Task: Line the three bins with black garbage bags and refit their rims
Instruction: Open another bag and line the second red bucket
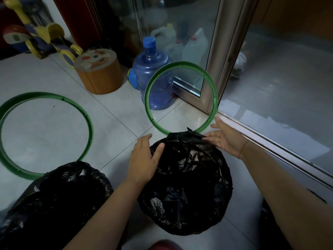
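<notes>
Centrally, in the lower middle of the frame, a bin covered by a black garbage bag [185, 186] stands on the pale tiled floor [111, 114]; the plastic is crumpled over the whole top and bunched into a small peak at its far edge. The left hand [144, 159] lies on the bag's upper left side, palm down, fingers spread and loosely extended, the thumb pressing on the plastic; it clasps nothing. The right hand [223, 139] is at the bag's far right edge, palm turned inward, fingers mostly straight. Its fingertips meet the bunched peak, though whether they pinch the plastic or merely touch it cannot be told from this angle.

A green rim [182, 96] stands upright just behind the bag, its lower arc hidden by the peak, leaning back towards a metal door frame [225, 51]. A second green rim [45, 134] lies flat on the floor at the left of the frame. Its near arc is overlapped by a second bagged bin [59, 201] in the lower left corner.

Behind the upright rim sits a blue water jug [153, 73]. To its left is an orange drum-shaped stool [100, 76], and a yellow and blue ride-on toy [39, 38] occupies the upper left.
</notes>
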{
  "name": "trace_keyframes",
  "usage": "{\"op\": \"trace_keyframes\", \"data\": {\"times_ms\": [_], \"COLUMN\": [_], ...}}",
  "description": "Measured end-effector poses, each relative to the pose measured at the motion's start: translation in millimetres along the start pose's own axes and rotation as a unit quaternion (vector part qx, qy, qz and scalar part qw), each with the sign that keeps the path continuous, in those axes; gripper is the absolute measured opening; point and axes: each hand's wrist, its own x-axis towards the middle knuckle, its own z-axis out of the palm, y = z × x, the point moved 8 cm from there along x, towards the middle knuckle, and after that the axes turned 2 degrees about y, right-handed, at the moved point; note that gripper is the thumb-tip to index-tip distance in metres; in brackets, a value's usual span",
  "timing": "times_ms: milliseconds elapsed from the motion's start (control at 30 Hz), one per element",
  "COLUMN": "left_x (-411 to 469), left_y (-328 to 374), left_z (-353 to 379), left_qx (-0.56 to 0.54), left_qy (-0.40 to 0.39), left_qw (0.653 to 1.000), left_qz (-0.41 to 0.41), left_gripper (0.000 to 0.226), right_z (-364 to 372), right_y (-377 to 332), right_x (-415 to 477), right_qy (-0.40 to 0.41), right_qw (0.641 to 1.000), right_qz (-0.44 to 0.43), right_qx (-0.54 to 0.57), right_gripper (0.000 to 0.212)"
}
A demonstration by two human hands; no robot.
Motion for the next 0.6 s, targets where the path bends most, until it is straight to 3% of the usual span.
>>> {"op": "trace_keyframes", "data": {"times_ms": [167, 267, 400, 467, 533, 600], "left_x": [-5.5, -4.1, -5.1, -6.5, -7.9, -9.2], "left_y": [12.5, 2.5, -10.0, -12.7, -15.8, -14.6], "left_z": [5.0, 10.1, 13.3, 12.6, 5.9, -8.3], "left_qx": [0.045, 0.017, -0.023, -0.056, -0.103, -0.083], "left_qy": [-0.031, -0.075, -0.099, -0.098, -0.07, -0.02], "left_qw": [0.995, 0.997, 0.994, 0.991, 0.987, 0.994], "left_qz": [0.078, 0.027, -0.048, -0.077, -0.099, -0.066], "left_gripper": [0.067, 0.073, 0.075, 0.078, 0.078, 0.078], "right_z": [8.6, 2.2, -2.5, -9.2, -22.4, -37.6], "right_y": [20.3, 38.0, 62.6, 70.5, 64.8, 37.9], "right_x": [-5.3, 3.4, 2.9, -5.8, -17.3, -33.4], "right_qy": [0.047, 0.059, 0.04, 0.074, 0.153, 0.257], "right_qw": [0.972, 0.98, 0.994, 0.99, 0.984, 0.966], "right_qz": [-0.055, 0.005, 0.097, 0.119, 0.093, -0.028], "right_qx": [-0.223, -0.189, 0.005, 0.029, -0.008, -0.012], "right_gripper": [0.092, 0.088, 0.087, 0.082, 0.072, 0.057]}}
